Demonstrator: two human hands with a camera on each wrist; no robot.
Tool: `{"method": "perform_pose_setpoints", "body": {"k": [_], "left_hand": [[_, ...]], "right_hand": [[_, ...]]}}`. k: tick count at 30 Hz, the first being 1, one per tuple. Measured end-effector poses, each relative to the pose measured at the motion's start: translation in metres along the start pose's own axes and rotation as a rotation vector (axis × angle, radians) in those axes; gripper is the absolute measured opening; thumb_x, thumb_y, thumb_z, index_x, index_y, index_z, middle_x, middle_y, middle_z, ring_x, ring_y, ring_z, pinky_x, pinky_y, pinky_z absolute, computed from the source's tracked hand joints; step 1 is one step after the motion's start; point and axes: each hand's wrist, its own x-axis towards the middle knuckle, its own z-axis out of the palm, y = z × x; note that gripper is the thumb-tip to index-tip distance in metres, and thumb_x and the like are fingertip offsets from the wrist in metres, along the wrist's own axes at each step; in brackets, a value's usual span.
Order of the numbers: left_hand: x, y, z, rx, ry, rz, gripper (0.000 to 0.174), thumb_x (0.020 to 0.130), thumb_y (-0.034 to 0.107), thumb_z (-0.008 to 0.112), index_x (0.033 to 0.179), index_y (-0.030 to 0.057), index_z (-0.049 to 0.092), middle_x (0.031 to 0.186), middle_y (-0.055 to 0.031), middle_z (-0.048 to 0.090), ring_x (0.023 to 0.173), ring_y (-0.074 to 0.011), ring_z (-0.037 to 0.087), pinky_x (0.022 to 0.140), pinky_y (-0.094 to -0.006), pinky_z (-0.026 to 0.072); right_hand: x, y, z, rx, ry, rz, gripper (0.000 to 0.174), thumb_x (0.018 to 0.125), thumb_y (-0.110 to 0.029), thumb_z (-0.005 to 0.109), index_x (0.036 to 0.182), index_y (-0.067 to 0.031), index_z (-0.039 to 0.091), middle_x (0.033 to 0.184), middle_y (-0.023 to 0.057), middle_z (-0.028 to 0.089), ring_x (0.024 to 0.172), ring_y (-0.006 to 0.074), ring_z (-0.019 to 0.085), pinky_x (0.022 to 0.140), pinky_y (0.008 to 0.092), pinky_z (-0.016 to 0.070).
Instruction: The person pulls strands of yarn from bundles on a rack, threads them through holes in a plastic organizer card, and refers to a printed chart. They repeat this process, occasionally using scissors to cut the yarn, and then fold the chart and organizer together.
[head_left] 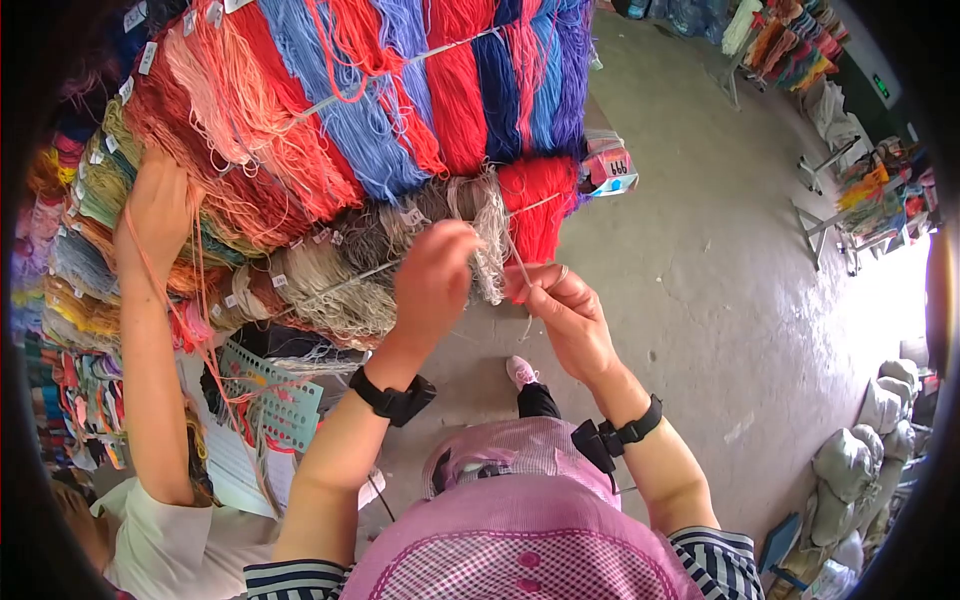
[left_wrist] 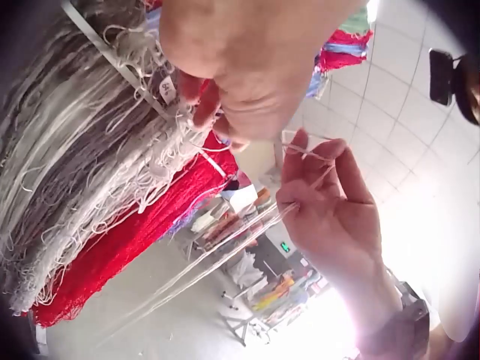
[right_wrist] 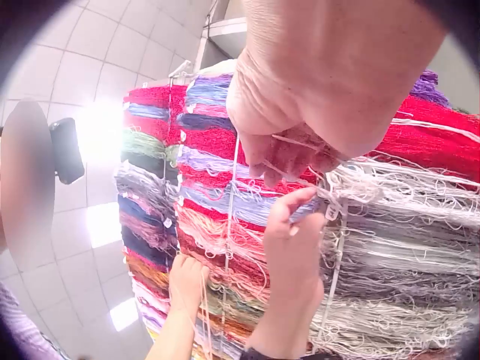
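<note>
My right hand (head_left: pixel 570 325) pinches pale yarn strands (left_wrist: pixel 311 155) between its thumb and fingers, and a loop crosses its fingers in the left wrist view. Two long ends (left_wrist: pixel 195 262) trail down from that hand. My left hand (head_left: pixel 435 280) is beside the white yarn skein (head_left: pixel 490 235), with bent fingers (right_wrist: pixel 294 201) right at its tied top. It is blurred in the head view, and I cannot tell whether it grips a strand. A red skein (head_left: pixel 540 215) hangs next to the white one, and grey skeins (right_wrist: pixel 405 247) lie on its other side.
Many coloured skeins (head_left: pixel 390 120) hang on a rack under pale straps. At the left another person's hand (head_left: pixel 160 215) holds pink strands by the rack. Below it is a perforated card (head_left: pixel 270 385). Sacks (head_left: pixel 850 465) stand at the right on the floor.
</note>
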Motion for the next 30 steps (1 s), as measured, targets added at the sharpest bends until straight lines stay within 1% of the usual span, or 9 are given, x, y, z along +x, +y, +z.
{"method": "perform_pose_setpoints", "body": {"k": [7,11,14,15,16,18,19,21,30], "left_hand": [[-0.006,-0.020,0.015,-0.024,-0.310,-0.050,0.009,0.082,0.003,0.061,0.091,0.0030,0.064,0.095,-0.0089,0.064,0.089,-0.0302,0.060,0.079,-0.0391,0.0502],[-0.016,-0.029,0.020,-0.007,-0.315,-0.022,0.006,0.082,0.003,0.061,0.087,0.0024,0.063,0.092,-0.0094,0.063,0.088,-0.0304,0.059,0.078,-0.0391,0.0493],[-0.016,-0.026,0.013,0.006,-0.287,0.001,0.007,0.081,0.005,0.063,0.088,0.0030,0.063,0.092,-0.0089,0.063,0.088,-0.0293,0.060,0.077,-0.0382,0.0499],[-0.022,-0.027,0.014,-0.002,-0.254,-0.003,0.008,0.081,0.007,0.065,0.088,0.0036,0.063,0.092,-0.0084,0.063,0.087,-0.0286,0.061,0.074,-0.0374,0.0507],[-0.023,-0.021,0.011,-0.003,-0.254,-0.002,0.008,0.081,0.007,0.065,0.088,0.0036,0.063,0.092,-0.0084,0.063,0.087,-0.0286,0.061,0.074,-0.0374,0.0507],[-0.021,-0.007,0.004,-0.080,-0.060,-0.215,0.011,0.079,0.008,0.070,0.087,0.0052,0.063,0.091,-0.0075,0.062,0.083,-0.0269,0.062,0.066,-0.0354,0.0513],[-0.017,-0.007,0.006,-0.045,-0.024,-0.189,0.017,0.077,0.011,0.075,0.087,0.0078,0.061,0.091,-0.0059,0.059,0.077,-0.0260,0.062,0.060,-0.0350,0.0505],[-0.006,0.003,0.013,0.044,-0.006,-0.225,0.020,0.077,0.013,0.076,0.088,0.0090,0.060,0.092,-0.0055,0.057,0.078,-0.0259,0.062,0.062,-0.0358,0.0505],[-0.001,-0.005,0.029,0.151,0.052,-0.325,0.016,0.078,0.012,0.077,0.082,0.0096,0.061,0.091,-0.0040,0.057,0.076,-0.0208,0.060,0.060,-0.0316,0.0481]], "right_hand": [[-0.056,-0.060,-0.084,-0.429,0.153,0.210,0.017,0.096,-0.011,0.056,0.110,-0.0042,0.061,0.075,-0.0039,0.051,0.068,0.0059,0.046,0.059,0.0217,0.0362],[-0.143,-0.104,-0.223,-1.025,0.425,0.407,0.021,0.090,-0.021,0.064,0.085,-0.0021,0.069,0.069,-0.0023,0.050,0.066,0.0073,0.046,0.057,0.0267,0.0353],[-0.299,-0.136,-0.390,-1.991,0.537,0.438,0.023,0.077,-0.022,0.069,0.077,0.0006,0.065,0.075,0.0229,0.061,0.070,0.0399,0.057,0.067,0.0453,0.0456],[-0.379,-0.145,-0.467,-2.060,0.747,0.391,0.023,0.075,-0.021,0.069,0.071,0.0008,0.063,0.064,0.0183,0.059,0.058,0.0351,0.057,0.057,0.0445,0.0463],[-0.439,-0.165,-0.511,-1.638,1.133,0.532,0.021,0.079,-0.021,0.068,0.068,-0.0041,0.063,0.056,0.0091,0.057,0.045,0.0234,0.051,0.042,0.0365,0.0408],[-0.491,-0.174,-0.505,-0.941,1.416,0.218,0.020,0.086,-0.026,0.066,0.076,-0.0092,0.063,0.059,0.0004,0.057,0.041,0.0102,0.044,0.036,0.0250,0.0308],[-0.556,-0.182,-0.491,-0.937,1.421,0.235,0.020,0.086,-0.026,0.066,0.076,-0.0092,0.063,0.059,0.0004,0.057,0.041,0.0102,0.044,0.036,0.0250,0.0308],[-0.404,-0.155,-0.389,-0.288,1.439,0.410,0.019,0.092,-0.028,0.062,0.088,-0.0099,0.062,0.065,-0.0012,0.059,0.042,0.0066,0.041,0.036,0.0208,0.0267],[-0.193,-0.043,-0.259,-0.122,0.879,0.524,0.018,0.096,-0.021,0.059,0.094,-0.0038,0.063,0.074,0.0016,0.059,0.056,0.0068,0.050,0.042,0.0173,0.0328]]}}
